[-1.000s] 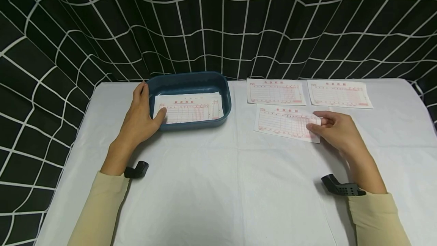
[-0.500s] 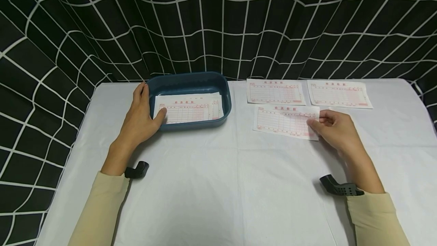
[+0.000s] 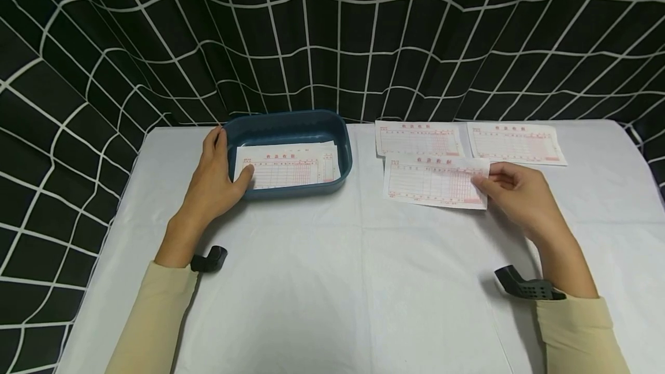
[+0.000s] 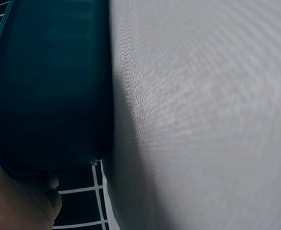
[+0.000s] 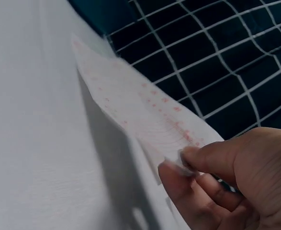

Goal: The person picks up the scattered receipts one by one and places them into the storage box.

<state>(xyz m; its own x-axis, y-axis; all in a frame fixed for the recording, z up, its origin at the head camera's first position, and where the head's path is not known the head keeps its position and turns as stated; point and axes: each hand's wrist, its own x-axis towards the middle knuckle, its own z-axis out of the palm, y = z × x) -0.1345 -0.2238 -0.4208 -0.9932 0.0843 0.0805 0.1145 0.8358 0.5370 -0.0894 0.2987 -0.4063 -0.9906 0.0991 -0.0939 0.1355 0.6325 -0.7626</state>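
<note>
My right hand (image 3: pixel 519 195) pinches the right edge of a receipt slip (image 3: pixel 433 182) between thumb and fingers. In the right wrist view the slip (image 5: pixel 140 105) slants up off the white cloth, casting a shadow below it. Its top edge overlaps a second slip (image 3: pixel 418 138) in the head view. My left hand (image 3: pixel 210 183) holds the left end of a dark blue plastic basin (image 3: pixel 296 190), the thumb over its front rim and the fingers along its outer left side. Inside the basin lies a stack of similar red-printed slips (image 3: pixel 280 169).
Another receipt slip (image 3: pixel 516 143) lies at the back right of the white-covered table (image 3: pixel 312 281). Behind the table hangs a black curtain (image 3: pixel 358 33) with a white grid. A black camera mount (image 3: pixel 527 285) sits on the right wrist, and one (image 3: pixel 209 259) on the left.
The slip in my right hand has risen from the cloth and shifted slightly back, now overlapping the slip behind. My left hand and the basin stay where they were.
</note>
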